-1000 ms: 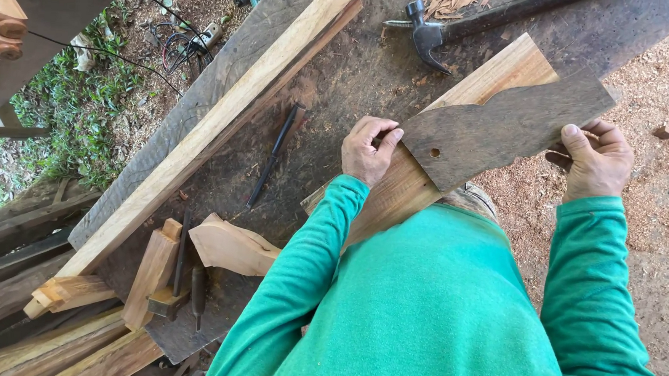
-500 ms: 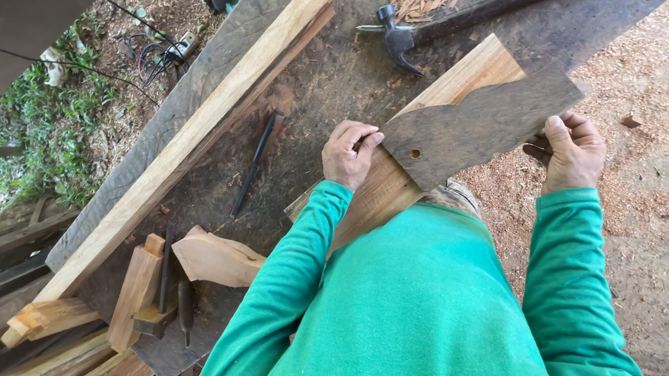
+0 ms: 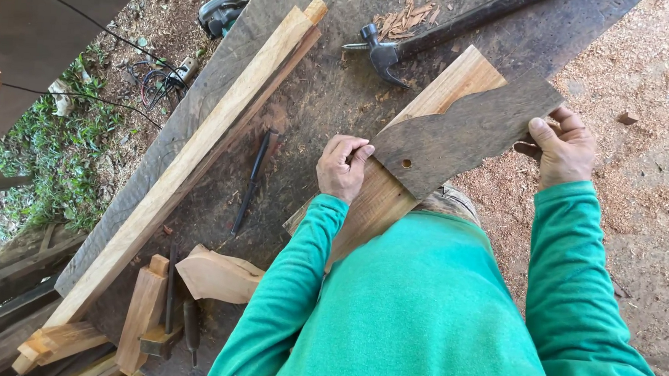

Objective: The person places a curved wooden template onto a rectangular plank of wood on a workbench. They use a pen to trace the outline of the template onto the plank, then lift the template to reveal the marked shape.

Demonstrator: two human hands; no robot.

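Hands on template, hammer near

Grey, weathered matt wooden template on pale smooth-sawn plank (workbench rough, dark wood).

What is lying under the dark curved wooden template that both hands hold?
Under the dark template lies a pale plank on the workbench. The left hand and right hand grip the template's ends. The plank's middle is covered, so its surface there cannot be seen.
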